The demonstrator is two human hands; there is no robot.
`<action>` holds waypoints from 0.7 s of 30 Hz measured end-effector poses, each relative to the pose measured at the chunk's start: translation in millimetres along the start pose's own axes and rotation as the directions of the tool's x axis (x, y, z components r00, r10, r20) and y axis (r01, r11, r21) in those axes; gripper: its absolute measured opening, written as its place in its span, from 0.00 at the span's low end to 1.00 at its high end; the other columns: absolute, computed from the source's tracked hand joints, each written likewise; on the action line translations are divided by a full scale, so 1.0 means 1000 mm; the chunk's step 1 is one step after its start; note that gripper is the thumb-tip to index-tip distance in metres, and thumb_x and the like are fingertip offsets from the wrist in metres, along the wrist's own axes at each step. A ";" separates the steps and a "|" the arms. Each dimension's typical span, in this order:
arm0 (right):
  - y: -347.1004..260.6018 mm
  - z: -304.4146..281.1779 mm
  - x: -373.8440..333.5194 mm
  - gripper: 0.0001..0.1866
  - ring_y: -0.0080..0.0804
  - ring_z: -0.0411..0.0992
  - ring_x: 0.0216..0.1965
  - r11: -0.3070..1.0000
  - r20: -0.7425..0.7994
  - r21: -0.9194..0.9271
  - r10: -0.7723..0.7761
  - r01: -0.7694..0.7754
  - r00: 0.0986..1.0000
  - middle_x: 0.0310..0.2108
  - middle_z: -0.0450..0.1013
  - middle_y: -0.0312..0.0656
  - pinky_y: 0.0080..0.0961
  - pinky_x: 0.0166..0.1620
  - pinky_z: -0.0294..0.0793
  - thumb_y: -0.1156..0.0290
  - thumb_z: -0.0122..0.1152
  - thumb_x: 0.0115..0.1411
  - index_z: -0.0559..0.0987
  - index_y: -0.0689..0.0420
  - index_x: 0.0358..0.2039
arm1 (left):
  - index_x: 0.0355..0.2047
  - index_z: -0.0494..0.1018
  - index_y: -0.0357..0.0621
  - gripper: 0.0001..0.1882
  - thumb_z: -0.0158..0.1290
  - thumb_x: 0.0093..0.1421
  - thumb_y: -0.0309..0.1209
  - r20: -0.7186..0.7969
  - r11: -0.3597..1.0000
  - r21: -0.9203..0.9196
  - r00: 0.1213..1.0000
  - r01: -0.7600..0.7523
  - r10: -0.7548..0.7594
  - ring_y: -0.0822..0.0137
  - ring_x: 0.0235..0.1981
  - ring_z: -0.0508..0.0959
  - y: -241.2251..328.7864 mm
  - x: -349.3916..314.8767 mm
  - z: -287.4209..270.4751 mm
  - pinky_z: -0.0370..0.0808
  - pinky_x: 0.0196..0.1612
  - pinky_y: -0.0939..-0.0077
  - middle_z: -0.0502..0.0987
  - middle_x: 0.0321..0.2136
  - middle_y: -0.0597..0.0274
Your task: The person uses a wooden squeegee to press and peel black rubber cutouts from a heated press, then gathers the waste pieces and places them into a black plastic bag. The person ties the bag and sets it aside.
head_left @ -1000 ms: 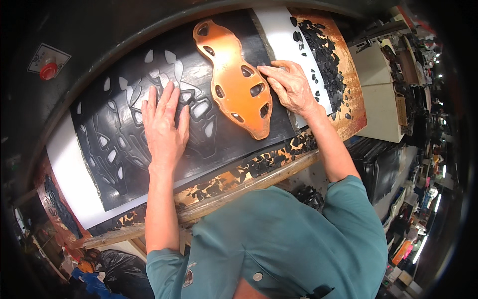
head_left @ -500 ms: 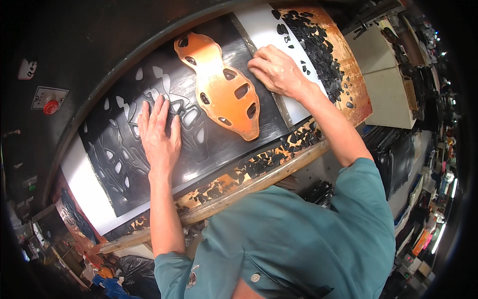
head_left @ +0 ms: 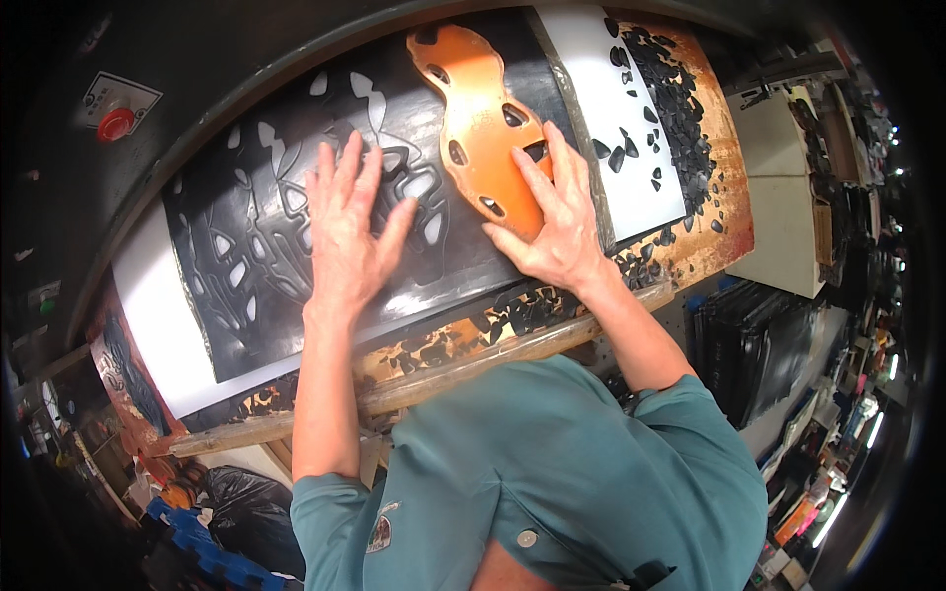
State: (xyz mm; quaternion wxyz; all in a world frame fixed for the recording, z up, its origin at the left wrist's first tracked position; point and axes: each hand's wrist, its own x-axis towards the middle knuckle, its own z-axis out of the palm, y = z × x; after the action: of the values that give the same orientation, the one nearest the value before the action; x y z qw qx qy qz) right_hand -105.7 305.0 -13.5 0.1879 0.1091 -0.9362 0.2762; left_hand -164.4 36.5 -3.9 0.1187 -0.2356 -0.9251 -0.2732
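An orange plate-like die [head_left: 483, 128] with rounded lobes and several cut-out openings lies on a black sheet [head_left: 394, 313]. My right hand [head_left: 560, 219] rests on its near end, fingers spread and thumb out to the left. The hand hides part of that end. Left of the die, my left hand [head_left: 353, 222] lies flat on the sheet with fingers apart, over outlines cut into the black material. White shows through several openings around it, among them a pale gap [head_left: 419, 185] right of the fingers.
A white board [head_left: 645, 202] sticks out beneath the sheet, with loose black scraps [head_left: 618, 158] on it. More scraps [head_left: 680, 128] are heaped on the worn brown bed at right. A wooden rail [head_left: 424, 384] runs along the near edge. A dark machine with a red button [head_left: 115, 123] stands at left.
My right hand has moved from the sheet's right margin onto the die, its curled fingers now spread. Black scraps show where it was. My left hand stays on the sheet, and the view has shifted.
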 end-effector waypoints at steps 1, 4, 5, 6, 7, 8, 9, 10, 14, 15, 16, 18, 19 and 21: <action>0.004 0.000 0.003 0.48 0.70 0.60 0.69 0.999 -0.032 0.021 -0.038 0.039 0.999 0.73 0.52 0.72 0.59 0.69 0.63 0.59 0.83 0.45 0.74 0.61 0.67 | 0.69 0.70 0.44 0.39 0.69 0.59 0.39 0.054 1.000 -0.009 0.999 0.002 -0.002 0.37 0.76 0.56 0.007 -0.004 -0.001 0.50 0.77 0.39 0.61 0.74 0.43; 0.020 -0.006 0.020 0.44 0.71 0.59 0.68 0.998 -0.022 0.037 -0.058 0.059 0.998 0.71 0.55 0.73 0.55 0.69 0.66 0.62 0.82 0.41 0.78 0.65 0.60 | 0.71 0.68 0.45 0.41 0.68 0.61 0.44 0.113 0.998 0.056 0.993 0.015 -0.021 0.36 0.78 0.52 0.027 -0.008 0.008 0.46 0.78 0.39 0.54 0.76 0.36; 0.024 -0.008 0.025 0.44 0.69 0.59 0.69 0.998 -0.012 0.042 -0.039 0.039 0.999 0.72 0.55 0.71 0.53 0.70 0.65 0.61 0.82 0.42 0.78 0.64 0.60 | 0.71 0.68 0.45 0.41 0.68 0.61 0.45 0.053 0.997 0.075 0.999 -0.016 0.012 0.35 0.77 0.52 0.031 -0.006 0.013 0.47 0.77 0.38 0.54 0.76 0.35; 0.027 -0.010 0.029 0.46 0.68 0.58 0.71 0.999 0.012 0.043 -0.016 0.016 1.000 0.73 0.54 0.71 0.52 0.72 0.63 0.59 0.82 0.43 0.76 0.63 0.64 | 0.70 0.68 0.45 0.41 0.68 0.61 0.46 0.055 0.995 0.100 0.998 0.008 -0.013 0.34 0.77 0.52 0.034 -0.004 0.018 0.48 0.77 0.38 0.53 0.76 0.33; 0.028 -0.010 0.031 0.48 0.68 0.57 0.71 0.999 0.008 0.037 -0.007 0.007 1.000 0.73 0.53 0.71 0.52 0.72 0.62 0.58 0.81 0.44 0.75 0.63 0.65 | 0.70 0.69 0.44 0.41 0.68 0.61 0.47 0.032 0.993 0.121 0.999 -0.004 0.000 0.33 0.77 0.52 0.036 -0.003 0.021 0.48 0.77 0.38 0.52 0.76 0.31; 0.030 -0.010 0.033 0.49 0.68 0.56 0.72 0.999 -0.014 0.039 0.011 -0.010 1.000 0.74 0.52 0.71 0.51 0.73 0.61 0.58 0.81 0.45 0.73 0.62 0.67 | 0.70 0.69 0.44 0.41 0.68 0.60 0.47 0.011 0.993 0.116 1.000 0.003 -0.004 0.33 0.77 0.51 0.036 -0.003 0.023 0.48 0.77 0.38 0.52 0.76 0.31; 0.031 -0.009 0.033 0.50 0.68 0.55 0.73 0.999 0.003 0.032 0.034 -0.034 0.999 0.74 0.51 0.70 0.51 0.74 0.60 0.58 0.81 0.45 0.72 0.63 0.68 | 0.70 0.69 0.44 0.41 0.68 0.60 0.47 -0.002 0.994 0.108 1.000 0.005 -0.005 0.33 0.77 0.51 0.037 -0.003 0.025 0.48 0.77 0.39 0.52 0.76 0.31; 0.032 -0.008 0.033 0.51 0.68 0.54 0.74 0.997 0.024 0.033 0.075 -0.075 0.997 0.75 0.49 0.70 0.51 0.74 0.59 0.57 0.81 0.46 0.71 0.63 0.68 | 0.69 0.69 0.44 0.41 0.68 0.60 0.47 -0.024 0.996 0.089 1.000 0.010 -0.008 0.33 0.77 0.51 0.036 -0.002 0.027 0.48 0.77 0.39 0.51 0.76 0.30; 0.035 -0.009 0.029 0.49 0.67 0.56 0.72 0.998 0.016 0.068 0.008 -0.009 1.000 0.74 0.50 0.70 0.51 0.72 0.61 0.57 0.80 0.47 0.72 0.65 0.67 | 0.67 0.72 0.42 0.38 0.68 0.60 0.45 -0.039 0.998 0.062 0.999 0.013 -0.011 0.32 0.77 0.50 0.033 -0.006 0.024 0.48 0.77 0.41 0.50 0.76 0.31; 0.035 -0.010 0.026 0.48 0.67 0.59 0.69 0.998 -0.016 0.066 -0.013 0.014 1.000 0.73 0.53 0.70 0.51 0.71 0.62 0.57 0.80 0.47 0.73 0.66 0.66 | 0.65 0.73 0.41 0.36 0.70 0.58 0.40 -0.061 0.999 0.039 0.998 0.012 -0.009 0.29 0.77 0.50 0.034 -0.009 0.020 0.51 0.76 0.38 0.50 0.76 0.30; 0.034 -0.011 0.024 0.47 0.67 0.60 0.69 0.997 -0.018 0.073 0.005 -0.003 1.000 0.73 0.55 0.69 0.51 0.71 0.62 0.58 0.80 0.48 0.73 0.66 0.66 | 0.63 0.74 0.41 0.34 0.70 0.58 0.37 -0.092 1.000 -0.015 0.996 -0.007 0.005 0.31 0.75 0.54 0.036 -0.015 0.016 0.55 0.74 0.40 0.54 0.74 0.31; 0.029 -0.013 0.017 0.46 0.67 0.61 0.68 0.996 -0.090 0.091 0.004 0.004 0.996 0.72 0.57 0.69 0.51 0.71 0.63 0.58 0.80 0.48 0.73 0.67 0.65 | 0.59 0.76 0.39 0.29 0.69 0.59 0.31 -0.150 0.992 -0.117 0.989 -0.036 0.018 0.33 0.72 0.62 0.044 -0.035 0.004 0.63 0.71 0.42 0.62 0.71 0.33; 0.026 -0.014 0.013 0.45 0.66 0.64 0.67 0.996 -0.116 0.081 0.032 -0.022 0.993 0.69 0.61 0.69 0.51 0.70 0.64 0.58 0.79 0.51 0.73 0.67 0.65 | 0.56 0.76 0.38 0.25 0.68 0.59 0.27 -0.164 0.979 -0.180 0.984 -0.097 0.067 0.37 0.63 0.72 0.049 -0.051 -0.006 0.71 0.63 0.46 0.72 0.62 0.37; 0.022 -0.014 0.008 0.42 0.59 0.65 0.67 0.989 -0.205 0.140 0.081 -0.053 0.975 0.67 0.65 0.62 0.48 0.69 0.66 0.59 0.78 0.54 0.73 0.66 0.65 | 0.47 0.78 0.38 0.14 0.65 0.61 0.22 -0.168 0.957 -0.271 0.984 -0.098 0.054 0.46 0.44 0.84 0.066 -0.095 -0.021 0.81 0.47 0.56 0.83 0.44 0.47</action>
State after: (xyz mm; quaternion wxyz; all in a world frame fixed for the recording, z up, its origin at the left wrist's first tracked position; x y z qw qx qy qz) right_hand -115.9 330.0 -10.0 0.2684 0.0601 -0.8936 0.3546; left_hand -48.1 38.3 10.1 0.1680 -0.2630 -0.8552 -0.4137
